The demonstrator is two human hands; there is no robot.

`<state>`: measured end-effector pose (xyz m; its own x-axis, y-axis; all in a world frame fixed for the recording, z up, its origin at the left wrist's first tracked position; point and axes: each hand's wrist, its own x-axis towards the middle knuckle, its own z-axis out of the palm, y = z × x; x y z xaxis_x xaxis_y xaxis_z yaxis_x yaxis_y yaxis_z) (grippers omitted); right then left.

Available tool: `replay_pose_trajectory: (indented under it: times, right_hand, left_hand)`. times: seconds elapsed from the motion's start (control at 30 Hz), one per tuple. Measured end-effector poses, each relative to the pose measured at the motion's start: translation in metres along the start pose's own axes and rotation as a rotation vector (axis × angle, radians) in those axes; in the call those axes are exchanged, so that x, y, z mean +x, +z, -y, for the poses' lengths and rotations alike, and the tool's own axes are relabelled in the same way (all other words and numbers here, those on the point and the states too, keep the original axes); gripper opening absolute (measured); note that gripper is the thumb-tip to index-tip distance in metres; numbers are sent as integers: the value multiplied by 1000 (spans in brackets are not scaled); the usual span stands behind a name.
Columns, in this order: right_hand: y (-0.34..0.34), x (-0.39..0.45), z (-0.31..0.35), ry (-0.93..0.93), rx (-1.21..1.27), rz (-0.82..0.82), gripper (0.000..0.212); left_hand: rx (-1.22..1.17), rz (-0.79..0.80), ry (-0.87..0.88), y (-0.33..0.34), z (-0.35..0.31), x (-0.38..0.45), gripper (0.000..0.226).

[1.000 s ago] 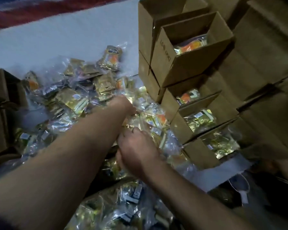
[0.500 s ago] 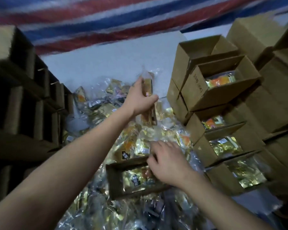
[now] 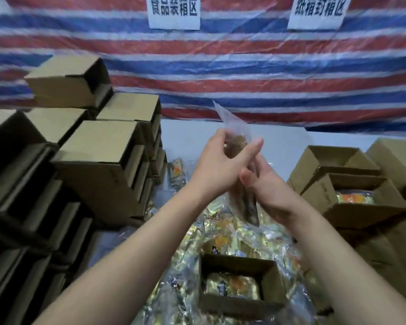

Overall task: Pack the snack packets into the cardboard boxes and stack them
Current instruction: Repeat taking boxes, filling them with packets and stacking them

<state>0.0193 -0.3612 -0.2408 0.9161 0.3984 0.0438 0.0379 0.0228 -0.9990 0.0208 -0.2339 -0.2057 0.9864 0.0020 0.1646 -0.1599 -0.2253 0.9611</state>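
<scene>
Both hands grasp one clear snack packet (image 3: 238, 146) upright, left hand (image 3: 217, 165) high, right hand (image 3: 266, 186) low; lower it flat into the open cardboard box (image 3: 238, 286) below

My counter (image 3: 192, 134) is a pale grey-white surface running back to the striped sheet behind it. Below my left hand (image 3: 223, 164) and right hand (image 3: 271, 186) a loose heap of gold snack packets (image 3: 223, 231) lies on it, and an open cardboard box (image 3: 238, 286) with packets inside sits in that heap nearest me. Off to the left of my hands stands a stack of empty boxes (image 3: 99, 165). To the right stand open boxes (image 3: 352, 198), one showing orange packets.
</scene>
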Motion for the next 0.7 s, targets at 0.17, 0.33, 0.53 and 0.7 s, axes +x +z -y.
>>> replay_pose_trajectory:
  times: [0.17, 0.33, 0.53, 0.7]
  right_hand:
    - [-10, -10, 8, 81, -142, 81, 107]
    - [-34, -38, 3, 112, -168, -81, 44]
    - [-26, -67, -29, 306, -599, 273, 52]
    - [0, -59, -93, 481, -849, 635, 57]
  left_hand:
    - [101, 126, -26, -7, -10, -5, 38]
    - [145, 129, -19, -33, 9, -16, 65]
    - [468, 421, -376, -15, 149, -91, 41]
    - [287, 475, -542, -4, 190, -126, 37]
